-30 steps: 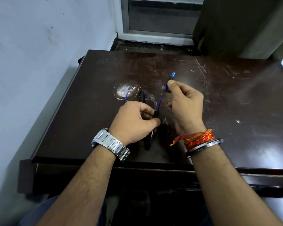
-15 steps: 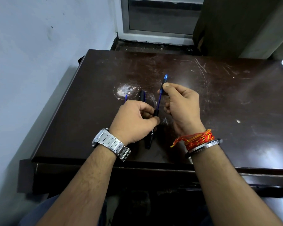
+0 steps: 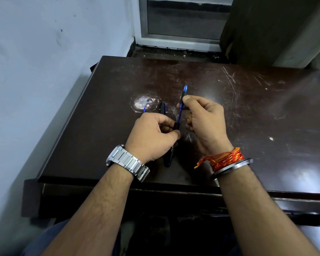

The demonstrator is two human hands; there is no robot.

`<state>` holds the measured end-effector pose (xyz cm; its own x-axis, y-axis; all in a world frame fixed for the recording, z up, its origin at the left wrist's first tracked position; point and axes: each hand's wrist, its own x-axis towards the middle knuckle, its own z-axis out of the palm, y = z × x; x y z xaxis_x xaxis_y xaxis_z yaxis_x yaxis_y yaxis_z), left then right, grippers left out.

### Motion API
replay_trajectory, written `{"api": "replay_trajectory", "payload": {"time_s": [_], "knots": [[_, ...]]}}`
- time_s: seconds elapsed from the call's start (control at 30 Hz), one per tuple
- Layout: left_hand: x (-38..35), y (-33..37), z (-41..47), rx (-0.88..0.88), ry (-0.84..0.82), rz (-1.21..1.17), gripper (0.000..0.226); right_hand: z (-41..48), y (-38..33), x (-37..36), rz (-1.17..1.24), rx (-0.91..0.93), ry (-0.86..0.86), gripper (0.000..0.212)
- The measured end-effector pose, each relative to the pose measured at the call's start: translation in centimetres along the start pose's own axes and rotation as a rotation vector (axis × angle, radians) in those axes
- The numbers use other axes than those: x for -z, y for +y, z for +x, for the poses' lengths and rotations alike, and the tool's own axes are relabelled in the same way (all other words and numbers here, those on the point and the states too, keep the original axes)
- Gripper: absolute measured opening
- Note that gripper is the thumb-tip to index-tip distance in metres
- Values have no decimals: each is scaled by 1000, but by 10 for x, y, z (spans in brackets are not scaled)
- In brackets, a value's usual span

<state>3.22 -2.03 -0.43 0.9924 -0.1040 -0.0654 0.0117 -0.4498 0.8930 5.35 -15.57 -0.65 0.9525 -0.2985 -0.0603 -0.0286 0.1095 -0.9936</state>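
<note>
The thin blue pen refill (image 3: 179, 115), pinched near its tip by the right hand (image 3: 205, 122), slants down into the black plastic pen barrel (image 3: 170, 154). The left hand (image 3: 151, 137) grips the barrel steady over the dark scratched table (image 3: 266, 117), apparently so the refill can slide in.

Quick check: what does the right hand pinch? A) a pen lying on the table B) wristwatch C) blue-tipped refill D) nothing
C: the right hand pinches the blue-tipped refill near its top, while its lower end meets the black barrel that the left hand grips.
</note>
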Motion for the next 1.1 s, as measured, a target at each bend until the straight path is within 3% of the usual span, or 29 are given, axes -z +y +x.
{"api": "replay_trajectory", "payload": {"time_s": [0.2, 0.4, 0.67, 0.93, 1.03, 1.1], "knots": [[-1, 0, 1, 5, 2, -27, 9, -1, -3, 0, -26, -9, -7, 20], [0, 0, 4, 33, 96, -113, 9, -12, -5, -7, -37, -95, -159, 23], [-3, -2, 4, 23, 121, -97, 9, -10, -4, -5, -8, -133, -170, 26], [-4, -3, 3, 21, 155, -59, 10, -7, 4, -6, -180, -83, -150, 21], [-4, -3, 5, 14, 170, -45, 10, -9, 5, -4, -128, -48, -116, 33], [-3, -4, 6, 24, 179, -51, 12, -11, 4, -6, -54, -69, -122, 24]]}}
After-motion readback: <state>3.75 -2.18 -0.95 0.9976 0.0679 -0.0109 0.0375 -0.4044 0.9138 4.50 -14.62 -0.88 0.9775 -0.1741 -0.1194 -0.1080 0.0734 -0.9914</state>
